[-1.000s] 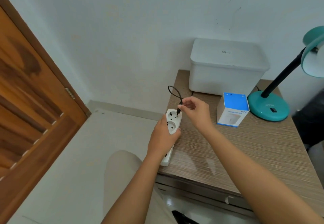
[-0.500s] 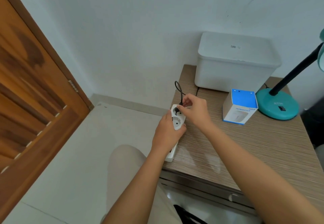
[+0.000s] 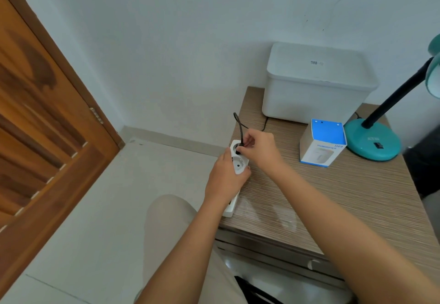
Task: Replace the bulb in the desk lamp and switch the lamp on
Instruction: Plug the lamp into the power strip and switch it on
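Observation:
A white power strip (image 3: 239, 164) lies along the left edge of the wooden desk (image 3: 333, 199). My left hand (image 3: 223, 181) grips it from the left side. My right hand (image 3: 258, 148) pinches the black plug (image 3: 238, 150) of the lamp's cord (image 3: 238, 121), pressed into the strip's far socket. The teal desk lamp stands at the right, its round base (image 3: 372, 140) on the desk and its shade (image 3: 434, 75) cut off by the frame edge. No bulb is visible.
A white lidded bin (image 3: 316, 85) stands at the back of the desk against the wall. A blue and white humidifier box (image 3: 321, 143) sits between my hands and the lamp base. A wooden door (image 3: 40, 118) fills the left. Desk drawers are below.
My right hand has lowered the black plug from just above the strip into its far socket. The left hand has kept hold of the strip. The view has shifted slightly.

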{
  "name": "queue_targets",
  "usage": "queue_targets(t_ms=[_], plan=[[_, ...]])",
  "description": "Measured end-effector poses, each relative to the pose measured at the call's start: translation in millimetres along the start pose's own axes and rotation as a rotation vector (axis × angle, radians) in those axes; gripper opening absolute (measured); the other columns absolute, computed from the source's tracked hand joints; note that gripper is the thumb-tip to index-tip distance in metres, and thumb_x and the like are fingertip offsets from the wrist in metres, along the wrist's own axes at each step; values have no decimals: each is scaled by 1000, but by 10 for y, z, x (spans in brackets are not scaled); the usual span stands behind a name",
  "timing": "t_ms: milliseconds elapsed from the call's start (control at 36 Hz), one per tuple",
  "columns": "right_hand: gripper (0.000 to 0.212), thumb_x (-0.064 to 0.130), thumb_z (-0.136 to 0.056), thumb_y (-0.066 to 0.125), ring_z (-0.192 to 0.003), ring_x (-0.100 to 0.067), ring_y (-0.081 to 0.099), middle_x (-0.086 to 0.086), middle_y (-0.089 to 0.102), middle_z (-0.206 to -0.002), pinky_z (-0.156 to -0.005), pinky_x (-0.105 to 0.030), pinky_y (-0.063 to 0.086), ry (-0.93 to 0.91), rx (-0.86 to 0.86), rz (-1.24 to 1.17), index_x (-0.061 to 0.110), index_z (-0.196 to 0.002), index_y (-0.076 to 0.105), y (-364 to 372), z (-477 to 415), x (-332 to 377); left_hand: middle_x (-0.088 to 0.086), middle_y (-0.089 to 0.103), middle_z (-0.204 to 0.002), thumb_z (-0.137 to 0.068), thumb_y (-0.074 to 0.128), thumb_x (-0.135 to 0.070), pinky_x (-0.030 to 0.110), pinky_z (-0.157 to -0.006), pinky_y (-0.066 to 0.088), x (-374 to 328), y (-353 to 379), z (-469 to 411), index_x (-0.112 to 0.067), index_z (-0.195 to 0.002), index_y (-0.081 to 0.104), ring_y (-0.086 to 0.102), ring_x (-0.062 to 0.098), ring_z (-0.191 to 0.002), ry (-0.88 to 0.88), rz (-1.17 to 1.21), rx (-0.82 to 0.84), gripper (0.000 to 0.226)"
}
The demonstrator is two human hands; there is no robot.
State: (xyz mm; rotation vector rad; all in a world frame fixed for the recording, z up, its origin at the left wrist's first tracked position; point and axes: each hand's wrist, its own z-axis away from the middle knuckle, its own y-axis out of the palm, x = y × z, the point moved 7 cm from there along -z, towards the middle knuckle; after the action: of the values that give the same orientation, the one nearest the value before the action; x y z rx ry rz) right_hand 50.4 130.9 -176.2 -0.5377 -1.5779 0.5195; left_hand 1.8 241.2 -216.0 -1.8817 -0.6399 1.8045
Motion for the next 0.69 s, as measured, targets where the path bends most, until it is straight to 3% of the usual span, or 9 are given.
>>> queue_targets(t_ms=[111,194,361,694], plan=[[12,11,-73,75,-68,-11,56,-2,63,-74,-59,-4,44,19,-42,-96,4,-80,67,-44,-5,-8,0,56,-106,-80,62,-35,27,-71,45,-10,-8,12,-18,-128,44,55,17,-94,5,3,-3,54],[11,13,-76,73,-70,-10,59,-1,65,-76,-64,-6,47,19,-77,-136,6,-83,69,-71,2,3,-1,55,-108,-81,61,-35,28,-73,46,-12,-7,12,-20,-130,42,55,16,-95,1,5,1,55],[5,7,-74,72,-60,-2,55,-2,64,-72,-57,0,44,34,-92,-106,6,-79,69,-32,14,-8,0,55,-104,-80,62,-34,27,-69,46,-11,-3,5,-17,-124,45,55,16,-92,-2,4,-4,50],[8,10,-82,65,-76,-11,56,-8,67,-86,-60,-8,39,66,-6,21,6,-88,68,-18,64,72,0,55,-106,-79,61,-42,34,-76,51,-57,-39,48,-17,-124,45,56,17,-95,-47,-9,50,54]])
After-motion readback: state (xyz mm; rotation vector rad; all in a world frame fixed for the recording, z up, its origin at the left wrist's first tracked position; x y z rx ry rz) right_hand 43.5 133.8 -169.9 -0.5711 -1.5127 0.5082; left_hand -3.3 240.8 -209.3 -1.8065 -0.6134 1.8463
